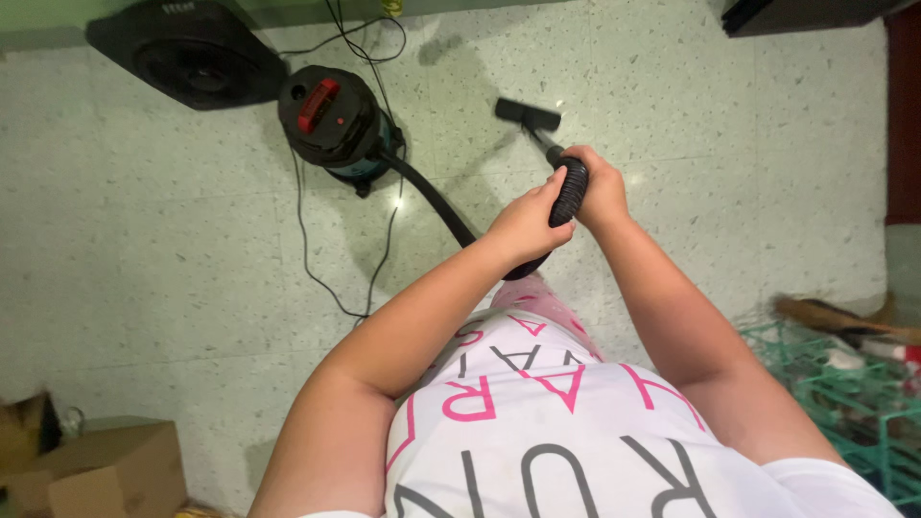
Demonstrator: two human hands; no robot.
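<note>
Nearest the camera is the person's white shirt with pink and grey lettering, and from it two bare arms reach forward over the pale speckled floor. The left hand is wrapped around the black ribbed hose at its lower end, fingers curled over it, and the right hand is closed on the same hose just above, so the two hands lie touching or nearly so. At the lower left corner sits one brown cardboard box; its flaps look closed and what it holds cannot be told. At the right edge stands a green plastic crate with open compartments, with a few small pale things lying in or on it, too blurred to name, and one broom lies across its far side. Beyond the hands the wand runs on to one black floor nozzle, resting flat on the floor. The hose curves left from the hands to one canister vacuum cleaner, dark with a red handle on top and a teal body, standing upright. A thin black cord trails loosely over the floor from it. Farthest off, at the top left, lies one flat black fan.
</note>
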